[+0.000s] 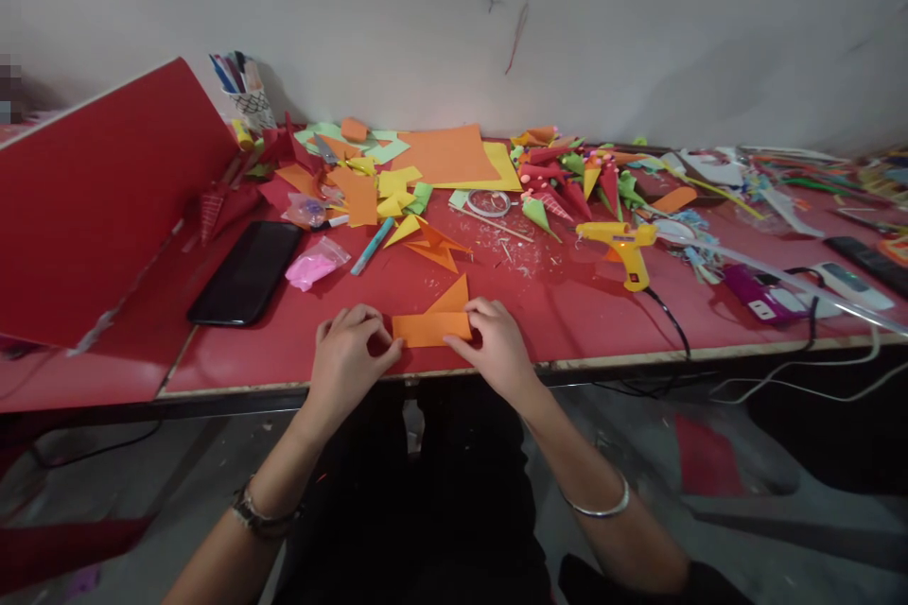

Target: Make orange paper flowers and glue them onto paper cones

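Observation:
A small orange paper rectangle (429, 330) lies near the table's front edge between my hands. My left hand (355, 340) pinches its left end between thumb and fingers. At the other end, my right hand (495, 340) grips the paper, thumb on the front face and fingers at the upper corner. Behind the rectangle an orange paper triangle (452, 294) sticks up; whether the two are one piece I cannot tell. Just beyond lie folded orange and yellow paper pieces (432, 246) and a teal pen (373, 247).
A black phone (246, 274) and a bag of pink material (317, 263) lie to the left. On the right are a yellow glue gun (624, 249) with its cord and a purple power strip (762, 295). Paper cones (567, 178), paper sheets (444, 154) and a pen cup (252, 104) line the back.

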{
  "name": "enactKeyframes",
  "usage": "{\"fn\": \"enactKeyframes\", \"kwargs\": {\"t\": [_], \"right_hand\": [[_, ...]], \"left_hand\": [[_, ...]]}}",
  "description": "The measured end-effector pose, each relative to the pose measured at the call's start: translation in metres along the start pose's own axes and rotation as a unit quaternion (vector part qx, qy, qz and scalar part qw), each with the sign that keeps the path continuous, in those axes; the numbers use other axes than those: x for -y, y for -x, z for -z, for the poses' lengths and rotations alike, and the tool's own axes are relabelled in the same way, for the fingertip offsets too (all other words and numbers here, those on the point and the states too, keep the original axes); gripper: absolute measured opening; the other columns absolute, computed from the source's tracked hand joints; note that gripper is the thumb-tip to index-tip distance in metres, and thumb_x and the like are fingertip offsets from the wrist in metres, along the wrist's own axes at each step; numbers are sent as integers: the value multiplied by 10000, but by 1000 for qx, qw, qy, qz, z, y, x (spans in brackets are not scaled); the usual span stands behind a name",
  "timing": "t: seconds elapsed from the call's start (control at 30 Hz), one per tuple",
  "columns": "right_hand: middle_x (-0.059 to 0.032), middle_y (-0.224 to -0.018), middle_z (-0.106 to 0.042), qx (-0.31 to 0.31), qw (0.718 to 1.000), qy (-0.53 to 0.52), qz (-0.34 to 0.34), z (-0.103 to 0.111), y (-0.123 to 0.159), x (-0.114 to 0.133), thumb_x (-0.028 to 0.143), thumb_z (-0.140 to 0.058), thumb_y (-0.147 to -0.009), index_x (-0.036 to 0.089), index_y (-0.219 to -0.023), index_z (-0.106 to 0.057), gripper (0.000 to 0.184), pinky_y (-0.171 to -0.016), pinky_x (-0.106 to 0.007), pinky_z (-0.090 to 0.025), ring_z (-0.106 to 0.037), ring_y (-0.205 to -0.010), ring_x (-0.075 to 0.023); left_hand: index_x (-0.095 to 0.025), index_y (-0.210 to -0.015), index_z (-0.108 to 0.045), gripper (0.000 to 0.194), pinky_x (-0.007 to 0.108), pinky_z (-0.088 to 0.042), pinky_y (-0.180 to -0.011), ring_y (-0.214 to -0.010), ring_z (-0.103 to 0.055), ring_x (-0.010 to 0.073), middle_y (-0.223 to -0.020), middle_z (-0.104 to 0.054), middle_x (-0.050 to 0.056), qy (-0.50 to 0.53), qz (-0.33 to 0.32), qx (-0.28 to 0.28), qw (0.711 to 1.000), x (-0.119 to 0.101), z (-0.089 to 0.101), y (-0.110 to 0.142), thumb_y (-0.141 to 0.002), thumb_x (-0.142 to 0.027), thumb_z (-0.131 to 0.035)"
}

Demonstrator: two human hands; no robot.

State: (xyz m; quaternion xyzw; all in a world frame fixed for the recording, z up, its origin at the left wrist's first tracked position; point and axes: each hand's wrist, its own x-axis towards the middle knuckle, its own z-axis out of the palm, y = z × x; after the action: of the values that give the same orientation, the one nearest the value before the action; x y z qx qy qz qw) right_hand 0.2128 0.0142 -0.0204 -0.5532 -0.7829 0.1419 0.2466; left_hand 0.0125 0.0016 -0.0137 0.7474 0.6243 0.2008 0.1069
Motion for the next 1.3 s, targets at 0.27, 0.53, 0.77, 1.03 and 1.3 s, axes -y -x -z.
{"fn": "enactKeyframes", "kwargs": {"t": [0.27, 0.53, 0.77, 1.03, 1.3], "right_hand": [[-47, -867, -569, 12, 1000, 13, 6, 1, 0, 1, 319, -608, -719, 172, -667, -541, 169, -682, -298, -381, -480, -781, -181], [-51, -874, -574, 16, 1000, 22, -1, 1, 0, 3, 305, -576, -743, 169, -736, -571, 135, -706, -300, -383, -485, -807, -186], [-51, -882, -568, 23, 999, 31, -1, 1, -1, 2, 315, -590, -733, 169, -721, -563, 149, -702, -302, -392, -479, -788, -182], [-111, -1044, -513, -124, 983, 134, 28, -7, 18, 10, 333, -501, -793, 171, -1063, -528, 316, -876, -398, -337, -438, -965, -242], [-57, -1172, -497, -56, 969, 181, 158, -23, 37, 29, 385, -396, -847, 289, -1167, -497, 349, -986, -469, -171, -396, -1065, -222]], "left_hand": [[-192, -931, -566, 175, 339, -355, -791, -920, -503, 195, -1056, -542, 69, -131, -122, -56, 982, -9, 7, 11, -808, -250, -455], [-175, -1227, -418, 453, 335, -355, -868, -992, -506, 193, -1181, -527, 64, -157, -252, 34, 954, -25, -15, 25, -823, -379, -441], [-272, -1153, -494, 339, 389, -318, -904, -945, -543, 187, -1102, -590, 19, -136, -255, 35, 957, 12, 10, 25, -824, -343, -457], [-259, -1117, -521, 327, 425, -285, -917, -945, -541, 193, -1102, -593, 24, -108, -245, 34, 963, 23, 14, 25, -812, -347, -440], [-260, -1127, -519, 348, 446, -300, -915, -942, -542, 202, -1099, -594, 26, -100, -234, 28, 967, 22, 13, 27, -790, -321, -458]]}}
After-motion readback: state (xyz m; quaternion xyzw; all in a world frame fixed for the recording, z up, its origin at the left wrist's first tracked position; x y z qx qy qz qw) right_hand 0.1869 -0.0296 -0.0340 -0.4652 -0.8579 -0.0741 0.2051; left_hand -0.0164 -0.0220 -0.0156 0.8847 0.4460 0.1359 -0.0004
